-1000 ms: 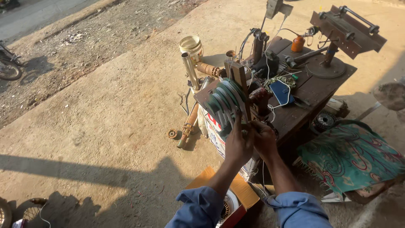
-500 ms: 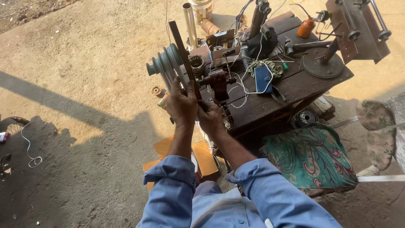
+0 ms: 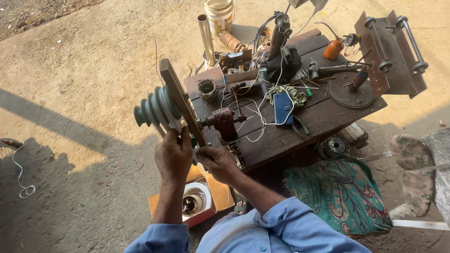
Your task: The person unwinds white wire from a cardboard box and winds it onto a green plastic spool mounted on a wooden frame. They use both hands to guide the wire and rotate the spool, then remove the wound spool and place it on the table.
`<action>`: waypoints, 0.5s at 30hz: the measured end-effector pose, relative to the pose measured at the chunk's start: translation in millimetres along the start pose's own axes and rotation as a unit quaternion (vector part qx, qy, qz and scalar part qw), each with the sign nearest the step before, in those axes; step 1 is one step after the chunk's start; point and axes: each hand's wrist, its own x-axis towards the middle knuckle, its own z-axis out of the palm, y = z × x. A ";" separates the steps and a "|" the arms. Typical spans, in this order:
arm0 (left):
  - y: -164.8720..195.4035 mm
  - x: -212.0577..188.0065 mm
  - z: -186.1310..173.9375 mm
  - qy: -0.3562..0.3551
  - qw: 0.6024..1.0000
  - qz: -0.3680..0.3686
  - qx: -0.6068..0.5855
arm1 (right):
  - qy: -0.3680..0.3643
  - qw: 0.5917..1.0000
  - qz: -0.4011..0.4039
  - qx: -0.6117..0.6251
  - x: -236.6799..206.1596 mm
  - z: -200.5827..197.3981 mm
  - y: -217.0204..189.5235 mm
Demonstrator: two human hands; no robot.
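1. Head view: stepped green pulley (image 3: 157, 108) mounted on a tilted wooden plate (image 3: 180, 100) at the near-left edge of the dark wooden counter (image 3: 328, 119), directly ahead of and just above both hands.
2. Left hand (image 3: 173, 157) wrapped around the lower edge of the wooden plate, fingers closed on it, just below the pulley and nearer to it than the other hand.
3. Right hand (image 3: 218, 163) just beside the left, closed near the base of the plate; exact object in its grip hidden, cannot tell.
4. Long axis of the plate slanting from upper left down to lower right; pulley axle pointing left, away from the small red winding gearbox (image 3: 224, 121) on the counter.
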 end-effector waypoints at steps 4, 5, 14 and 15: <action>8.9 0.1 -8.2 -0.053 0.996 -0.044 -0.056 | -0.044 0.997 0.044 0.042 8.1 -8.9 7.0; 12.3 0.9 -9.2 -0.054 0.996 -0.043 -0.063 | -0.054 0.995 0.054 0.057 9.3 -10.8 7.6; 23.6 -0.4 0.3 -0.067 0.903 -0.286 -0.313 | -0.164 0.953 -0.179 -0.183 -5.4 -98.7 -17.3; 18.8 -4.7 7.8 -0.052 0.900 -0.284 -0.326 | -0.187 0.961 -0.121 -0.162 -1.0 -124.8 -13.4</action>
